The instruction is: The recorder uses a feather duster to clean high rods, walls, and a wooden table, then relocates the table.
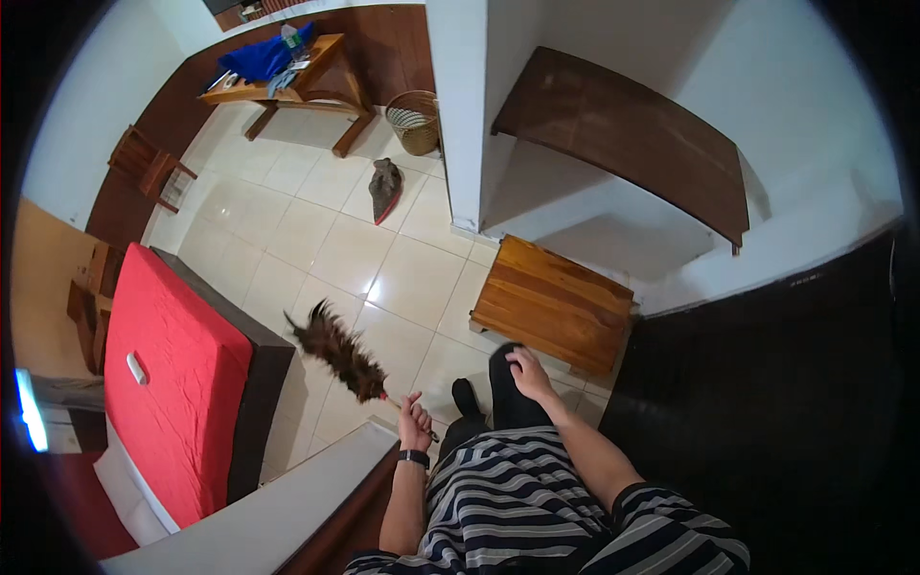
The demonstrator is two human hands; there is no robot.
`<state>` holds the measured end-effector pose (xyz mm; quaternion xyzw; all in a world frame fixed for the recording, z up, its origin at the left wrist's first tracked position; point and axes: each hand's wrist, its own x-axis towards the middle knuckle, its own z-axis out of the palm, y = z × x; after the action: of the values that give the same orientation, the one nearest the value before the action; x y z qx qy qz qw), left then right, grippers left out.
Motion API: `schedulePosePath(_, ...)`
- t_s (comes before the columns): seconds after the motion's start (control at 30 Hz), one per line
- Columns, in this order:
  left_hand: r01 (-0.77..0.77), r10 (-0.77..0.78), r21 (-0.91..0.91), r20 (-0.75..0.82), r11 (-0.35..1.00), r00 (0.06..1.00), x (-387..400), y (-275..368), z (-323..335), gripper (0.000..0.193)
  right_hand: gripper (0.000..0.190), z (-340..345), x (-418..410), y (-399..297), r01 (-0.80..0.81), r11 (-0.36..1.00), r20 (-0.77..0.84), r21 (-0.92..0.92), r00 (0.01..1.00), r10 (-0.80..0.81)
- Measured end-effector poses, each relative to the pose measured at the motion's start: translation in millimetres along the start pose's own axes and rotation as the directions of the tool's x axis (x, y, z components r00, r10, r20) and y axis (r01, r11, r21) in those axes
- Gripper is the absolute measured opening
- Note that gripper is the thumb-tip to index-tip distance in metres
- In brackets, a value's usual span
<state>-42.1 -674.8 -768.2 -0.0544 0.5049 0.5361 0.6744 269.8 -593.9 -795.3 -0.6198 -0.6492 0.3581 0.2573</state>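
My left hand (415, 424), with a dark band on its wrist, grips the thin handle of a feather duster (339, 356). The brown feathers point forward and to the left, above the tiled floor (352, 251). My right hand (530, 374) is empty, its fingers loosely bent and a little apart. It is over or against my dark trouser leg (514, 402); whether it touches the cloth I cannot tell. Just ahead of that leg stands a low wooden bench (553, 298) with a glossy slatted top.
A bed with a red sheet (176, 374) bears a white object (136, 369). A partition wall (323, 496) runs beside my left arm. A dark wooden shelf (625, 136) juts from the wall. Farther off are a floor cloth (385, 188), wicker basket (417, 129), desk (316, 68) and chair (151, 165).
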Motion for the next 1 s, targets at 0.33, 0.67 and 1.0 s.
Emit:
schedulePosePath(0.33,0.131,-0.18,-0.237,-0.2,0.963,0.963,-8,-85,-69,0.027,0.033,45,-247,157,-0.753,0.637,0.276,-0.162,0.585,0.762)
schedulePosePath(0.67,0.132,-0.257,-0.388,-0.291,0.912,0.921,173,-200,-69,0.049,0.039,76,-252,257,-0.771,0.019,0.376,0.636,0.332,0.865)
schedulePosePath(1.0,0.183,-0.255,-0.319,-0.199,0.93,0.946,316,-259,12,0.034,0.076,67,-116,348,-0.199,-0.263,0.329,0.944,0.488,0.809)
